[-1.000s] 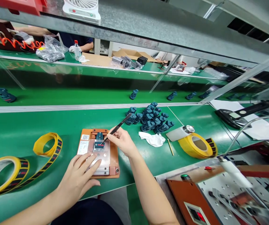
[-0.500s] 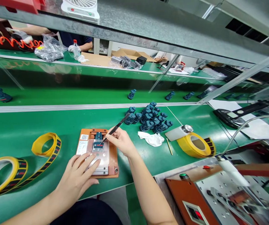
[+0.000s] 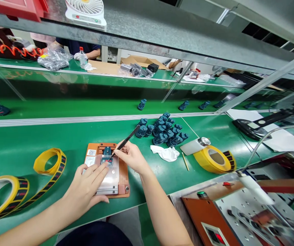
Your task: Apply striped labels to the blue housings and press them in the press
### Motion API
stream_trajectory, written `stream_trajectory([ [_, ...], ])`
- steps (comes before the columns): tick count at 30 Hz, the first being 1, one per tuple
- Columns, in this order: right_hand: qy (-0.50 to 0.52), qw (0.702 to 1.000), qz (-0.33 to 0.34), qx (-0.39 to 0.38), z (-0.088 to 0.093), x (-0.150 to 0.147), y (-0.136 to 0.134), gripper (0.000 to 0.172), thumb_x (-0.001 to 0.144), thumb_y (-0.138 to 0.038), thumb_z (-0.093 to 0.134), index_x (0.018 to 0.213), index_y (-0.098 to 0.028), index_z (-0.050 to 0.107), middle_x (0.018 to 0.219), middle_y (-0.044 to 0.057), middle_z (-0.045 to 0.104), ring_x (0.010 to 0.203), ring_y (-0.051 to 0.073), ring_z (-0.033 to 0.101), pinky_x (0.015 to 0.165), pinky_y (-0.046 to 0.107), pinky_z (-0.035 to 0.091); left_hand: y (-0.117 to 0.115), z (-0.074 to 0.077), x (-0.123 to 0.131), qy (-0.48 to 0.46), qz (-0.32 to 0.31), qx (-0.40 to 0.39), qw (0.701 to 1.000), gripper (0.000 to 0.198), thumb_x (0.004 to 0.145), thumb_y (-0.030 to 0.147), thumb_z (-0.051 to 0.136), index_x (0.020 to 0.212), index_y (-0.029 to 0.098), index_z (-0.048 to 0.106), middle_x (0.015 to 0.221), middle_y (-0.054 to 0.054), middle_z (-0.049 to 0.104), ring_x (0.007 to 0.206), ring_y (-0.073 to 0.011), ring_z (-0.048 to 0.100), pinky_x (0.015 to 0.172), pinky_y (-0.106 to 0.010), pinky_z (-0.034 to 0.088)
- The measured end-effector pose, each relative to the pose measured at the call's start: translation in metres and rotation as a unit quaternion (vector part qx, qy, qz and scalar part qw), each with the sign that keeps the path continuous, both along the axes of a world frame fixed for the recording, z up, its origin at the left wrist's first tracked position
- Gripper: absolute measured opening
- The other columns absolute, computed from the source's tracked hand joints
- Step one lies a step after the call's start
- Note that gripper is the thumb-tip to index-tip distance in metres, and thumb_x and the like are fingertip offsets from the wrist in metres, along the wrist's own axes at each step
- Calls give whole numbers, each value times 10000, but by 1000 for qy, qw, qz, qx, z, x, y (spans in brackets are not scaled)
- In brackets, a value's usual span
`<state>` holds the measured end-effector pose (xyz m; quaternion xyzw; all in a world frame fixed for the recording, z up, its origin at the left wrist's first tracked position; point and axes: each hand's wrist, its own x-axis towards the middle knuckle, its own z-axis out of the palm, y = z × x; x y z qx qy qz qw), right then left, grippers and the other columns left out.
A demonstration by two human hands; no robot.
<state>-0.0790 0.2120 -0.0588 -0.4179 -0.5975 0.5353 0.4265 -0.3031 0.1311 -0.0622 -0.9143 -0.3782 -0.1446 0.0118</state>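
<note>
My right hand [image 3: 130, 158] is shut on black tweezers [image 3: 126, 140], whose tip reaches a small blue-green moulded part [image 3: 107, 153] with a red-marked label. That part sits in an orange jig [image 3: 123, 182], towards its far end. My left hand [image 3: 85, 187] lies open, fingers spread, on the jig's clear plate [image 3: 110, 181], holding nothing. A white label with a QR code [image 3: 91, 152] lies on the jig's left side. My fingers hide part of the plate.
A heap of blue-green parts [image 3: 162, 130] and a white cloth [image 3: 164, 153] lie right of the jig. Yellow-black tape rolls [image 3: 215, 159] [image 3: 4, 194] flank it. A perforated metal fixture [image 3: 249, 212] sits at lower right, below a metal shelf [image 3: 136, 37].
My left hand has slid slightly left across the plate. The tweezers remain at the part, and the whole view has drifted a little.
</note>
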Motion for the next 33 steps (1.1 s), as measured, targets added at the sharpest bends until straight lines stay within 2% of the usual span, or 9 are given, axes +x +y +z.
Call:
stream_trajectory([
  [4,28,999,-24,-31,3,-2,1,267,804,-402,745,898,-192,609,847,45,693,799,219,682,757,341,535,-1,1,2,-16,6,-9,1000,859,739,518,834,1415,119,486,1424,-181,584,1207,-361,550,993,-494,307],
  [8,114,982,-149,-12,7,14,-2,304,850,-429,698,999,-211,547,906,40,683,888,228,690,842,375,557,7,2,0,-52,13,-38,998,913,757,616,768,1472,164,425,1429,-174,571,1275,-402,489,1031,-547,302],
  [11,-55,965,-240,86,-2,36,-15,321,925,-428,595,1160,-224,514,953,41,643,886,222,660,842,388,548,23,0,-1,-112,100,-78,986,872,832,574,693,1537,226,316,1477,-160,509,1322,-404,447,1041,-571,363],
  [14,-280,907,-268,165,-23,55,-33,277,985,-399,458,1157,-205,554,1033,97,614,954,265,596,868,452,512,29,-4,-1,-174,118,-104,972,844,859,496,690,1543,235,271,1421,-152,546,1246,-349,541,996,-514,471],
  [17,-348,880,-269,179,-48,68,-51,299,987,-321,379,1132,-168,591,1001,143,583,965,322,538,866,532,478,7,-12,-8,-247,54,20,967,736,816,329,792,1448,269,420,1283,-118,604,1203,-311,576,1031,-510,475],
  [20,-391,863,-267,179,-70,78,-61,354,967,-258,361,1191,-141,609,951,155,557,892,332,501,811,544,479,-36,-22,-18,-269,-93,130,950,470,829,132,764,1241,304,619,1032,-35,676,1107,-238,625,1114,-520,437],
  [25,-423,841,-288,175,-73,74,-69,404,991,-269,384,1311,-140,594,1060,176,508,980,348,460,878,574,445,-82,-34,-34,-137,-233,50,962,287,944,62,563,1175,166,697,1066,-49,776,1123,-195,669,1239,-431,339],
  [30,-301,930,-66,200,-38,34,-68,376,1047,-307,428,1389,-377,568,1304,73,435,1256,286,372,1098,496,335,-80,-44,-37,-170,-154,-8,973,415,951,110,575,1360,175,600,1286,-87,701,1321,-241,561,1237,-487,291],
  [33,-249,949,49,189,-29,15,-61,359,1040,-296,480,1348,-440,595,1359,28,392,1297,262,338,1148,474,288,-75,-48,-33,-170,-86,-7,982,492,950,85,549,1433,178,532,1413,-111,610,1397,-256,479,1229,-450,293],
])
